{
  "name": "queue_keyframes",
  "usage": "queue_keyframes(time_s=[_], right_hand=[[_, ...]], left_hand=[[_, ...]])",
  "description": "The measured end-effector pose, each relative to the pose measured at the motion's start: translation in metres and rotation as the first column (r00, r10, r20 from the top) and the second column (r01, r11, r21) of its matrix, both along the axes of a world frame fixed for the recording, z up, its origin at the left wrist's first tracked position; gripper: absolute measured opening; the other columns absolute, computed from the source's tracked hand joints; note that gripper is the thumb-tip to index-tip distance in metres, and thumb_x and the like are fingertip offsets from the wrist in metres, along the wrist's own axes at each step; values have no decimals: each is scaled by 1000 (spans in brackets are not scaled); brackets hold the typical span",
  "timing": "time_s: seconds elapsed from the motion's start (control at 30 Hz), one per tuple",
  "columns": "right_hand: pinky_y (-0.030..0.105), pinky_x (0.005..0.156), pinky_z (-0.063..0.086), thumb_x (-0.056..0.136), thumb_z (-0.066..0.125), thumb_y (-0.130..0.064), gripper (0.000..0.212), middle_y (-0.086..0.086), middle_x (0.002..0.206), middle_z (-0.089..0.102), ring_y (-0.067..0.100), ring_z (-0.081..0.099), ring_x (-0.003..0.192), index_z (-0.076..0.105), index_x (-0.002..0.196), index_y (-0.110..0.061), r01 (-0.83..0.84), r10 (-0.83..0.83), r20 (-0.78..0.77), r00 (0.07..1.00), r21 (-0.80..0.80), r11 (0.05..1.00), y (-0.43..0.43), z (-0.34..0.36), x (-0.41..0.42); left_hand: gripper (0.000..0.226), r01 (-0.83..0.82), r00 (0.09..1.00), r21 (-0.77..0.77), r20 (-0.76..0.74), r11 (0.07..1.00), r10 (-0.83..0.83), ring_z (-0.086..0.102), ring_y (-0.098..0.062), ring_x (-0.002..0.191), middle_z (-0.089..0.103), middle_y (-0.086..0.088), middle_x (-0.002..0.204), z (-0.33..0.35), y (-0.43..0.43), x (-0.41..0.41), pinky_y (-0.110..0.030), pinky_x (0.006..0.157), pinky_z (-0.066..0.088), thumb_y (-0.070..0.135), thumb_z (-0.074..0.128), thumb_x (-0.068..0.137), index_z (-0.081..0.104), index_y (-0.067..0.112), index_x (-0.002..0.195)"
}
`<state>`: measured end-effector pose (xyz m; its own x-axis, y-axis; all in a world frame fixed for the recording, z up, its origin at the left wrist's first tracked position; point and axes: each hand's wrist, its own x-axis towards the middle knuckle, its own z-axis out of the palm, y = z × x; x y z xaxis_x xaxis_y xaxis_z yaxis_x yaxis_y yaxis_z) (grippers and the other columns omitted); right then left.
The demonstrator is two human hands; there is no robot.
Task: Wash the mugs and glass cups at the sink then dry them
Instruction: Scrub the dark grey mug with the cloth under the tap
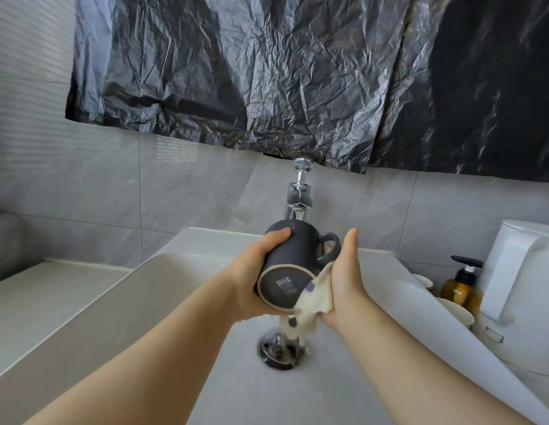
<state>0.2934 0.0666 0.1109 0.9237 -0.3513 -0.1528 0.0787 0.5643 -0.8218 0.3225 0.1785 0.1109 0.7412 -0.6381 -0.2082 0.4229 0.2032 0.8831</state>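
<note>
— Where's the mug?
— My left hand (254,273) has its fingers wrapped round the dark mug (297,250). I hold it on its side over the sink (138,289), base toward me, just below the tap (299,194).
— And the other hand?
— My right hand (346,280) grips a spotted cloth (316,297) and presses it against the mug beside the handle. The cloth's end hangs above the drain (274,352).

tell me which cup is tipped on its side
The dark grey mug gripped in the left hand, base facing the camera, the right hand holding a cloth against it. The cream cups sit beside the amber pump bottle.
</note>
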Motion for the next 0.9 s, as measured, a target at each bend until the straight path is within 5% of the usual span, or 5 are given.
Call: queue_keyframes(time_s=[0.13, 0.27, 0.37, 0.7, 0.9], right_hand=[[36, 68, 51, 82, 30, -76, 75, 15, 85, 65, 31, 62, 75, 61, 94, -9, 109, -119, -43, 992, -181, 977, -7, -11, 9], [38, 84, 51, 87, 37, -67, 59, 10, 79, 67, 31, 64, 82, 63, 80, -15, 255, -287, -50, 957, -329, 909, -13, -12, 17], [33, 70, 45, 93, 45, -54, 43, 4, 68, 59, 28, 59, 74, 56, 71, -19, 310, -359, -94, 928, -334, 890, -22, -16, 17], [41, 93, 50, 87, 53, -52, 42, 14, 96, 69, 32, 64, 93, 61, 75, -13, 139, -219, -114, 969, -477, 868, -19, -11, 25], [24, 44, 47, 95, 43, -45, 42, 15, 78, 59, 25, 57, 51, 60, 89, -7, -2, -45, -202, 978, -227, 974, -2, -18, 16]], left_hand=[[46, -13, 996, -7, -91, 1000, 12, 65, -27, 50, 69, -14, 67, -7, -1, 4, -37, 66, 53, 46, 66, 68, 67, 2, 81], [44, 26, 985, -46, -169, 999, -33, 65, -29, 58, 69, -16, 74, -10, -1, 2, -34, 64, 54, 41, 65, 63, 72, -1, 73], [40, 19, 987, -28, -157, 999, -23, 64, -29, 67, 69, -16, 78, -9, -6, 3, -41, 71, 50, 42, 60, 74, 68, 5, 87], [55, 91, 991, 68, -108, 994, -83, 65, -26, 49, 68, -14, 66, -12, 2, 3, -28, 51, 56, 55, 64, 63, 72, 0, 66], [52, -289, 940, -38, -199, 956, 276, 64, -26, 61, 69, -12, 75, -16, -8, 14, -31, 55, 51, 58, 60, 79, 63, 11, 101]])
